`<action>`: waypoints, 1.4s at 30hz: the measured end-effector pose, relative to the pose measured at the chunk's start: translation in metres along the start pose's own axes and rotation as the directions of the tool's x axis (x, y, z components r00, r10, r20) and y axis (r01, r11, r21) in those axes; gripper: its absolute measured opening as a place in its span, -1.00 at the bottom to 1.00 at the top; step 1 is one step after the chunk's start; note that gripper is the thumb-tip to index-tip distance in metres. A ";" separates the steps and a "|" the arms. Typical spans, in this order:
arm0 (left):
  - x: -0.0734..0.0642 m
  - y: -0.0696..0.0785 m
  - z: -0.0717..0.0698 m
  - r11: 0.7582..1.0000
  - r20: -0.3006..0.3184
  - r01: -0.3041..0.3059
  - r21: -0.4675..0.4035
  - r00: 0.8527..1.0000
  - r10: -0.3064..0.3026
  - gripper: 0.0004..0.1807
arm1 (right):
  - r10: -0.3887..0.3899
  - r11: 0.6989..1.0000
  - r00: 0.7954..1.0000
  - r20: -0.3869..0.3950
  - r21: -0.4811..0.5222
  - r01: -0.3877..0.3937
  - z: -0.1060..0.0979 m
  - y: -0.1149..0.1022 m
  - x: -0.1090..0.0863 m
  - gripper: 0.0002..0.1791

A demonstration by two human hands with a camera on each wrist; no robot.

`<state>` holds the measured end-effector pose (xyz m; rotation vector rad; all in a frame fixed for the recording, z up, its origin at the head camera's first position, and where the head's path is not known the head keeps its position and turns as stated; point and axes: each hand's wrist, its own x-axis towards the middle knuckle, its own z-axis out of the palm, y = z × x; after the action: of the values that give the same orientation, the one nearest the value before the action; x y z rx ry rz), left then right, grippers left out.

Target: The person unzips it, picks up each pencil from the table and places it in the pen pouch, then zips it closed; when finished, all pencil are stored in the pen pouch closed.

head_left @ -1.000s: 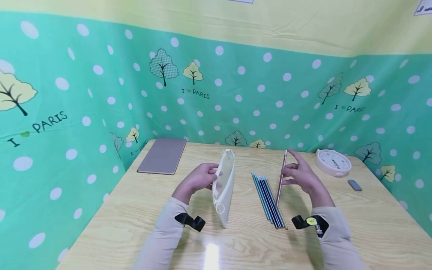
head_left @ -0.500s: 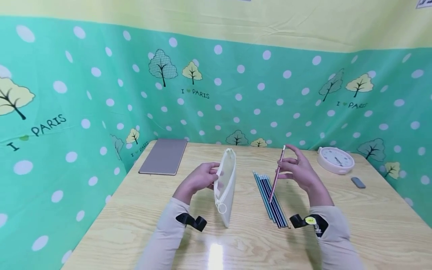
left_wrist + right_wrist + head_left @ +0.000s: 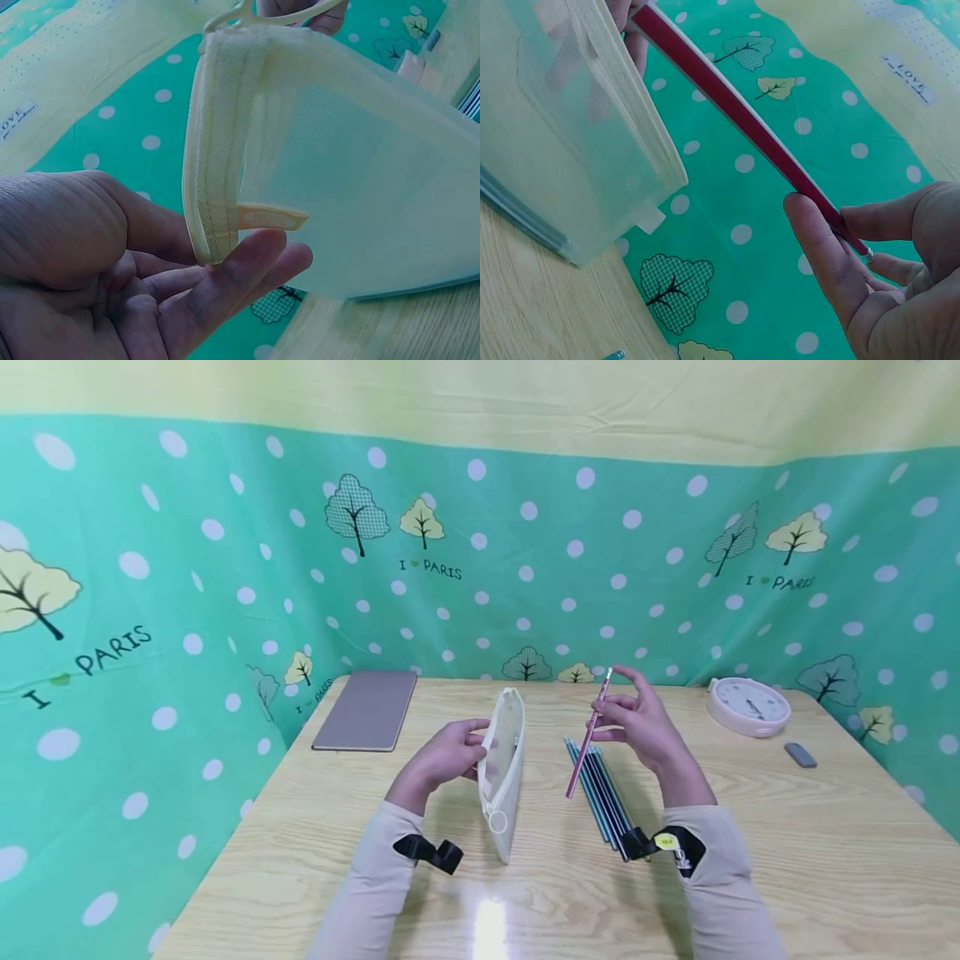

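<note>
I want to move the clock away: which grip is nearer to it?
Right. The right grip, holding the red pencil, is left of the clock; the left grip, holding the pale pouch, is much farther left.

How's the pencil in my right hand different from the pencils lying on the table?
The held pencil is red; the lying pencils look mostly blue and teal. The held pencil tilts in your right hand; the lying pencils rest side by side on the table. All are long and slim.
</note>
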<state>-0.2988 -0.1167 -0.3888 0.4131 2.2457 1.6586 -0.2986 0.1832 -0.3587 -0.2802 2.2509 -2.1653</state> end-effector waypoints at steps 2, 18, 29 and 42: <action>0.001 0.000 0.001 1.000 0.004 -0.009 -0.005 1.000 0.009 -0.38 | -0.007 1.000 1.000 -0.023 0.001 0.007 0.000 -0.002 0.000 -0.16; 0.001 0.001 0.002 1.000 0.009 -0.020 0.001 1.000 0.020 -0.39 | -0.018 0.996 0.986 -0.167 0.086 0.033 0.028 0.001 0.002 -0.15; 0.001 0.001 0.001 1.000 0.007 0.005 0.004 1.000 -0.005 -0.39 | -0.013 0.994 0.975 -0.223 0.107 0.037 0.064 0.014 0.006 -0.17; 0.000 0.002 0.001 1.000 0.005 -0.006 0.012 1.000 0.006 -0.39 | -0.075 0.989 0.966 -0.246 0.105 0.103 0.080 0.019 0.007 -0.19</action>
<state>-0.2986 -0.1148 -0.3871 0.4263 2.2546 1.6454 -0.2980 0.1039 -0.3801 -0.1236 2.2544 -2.4921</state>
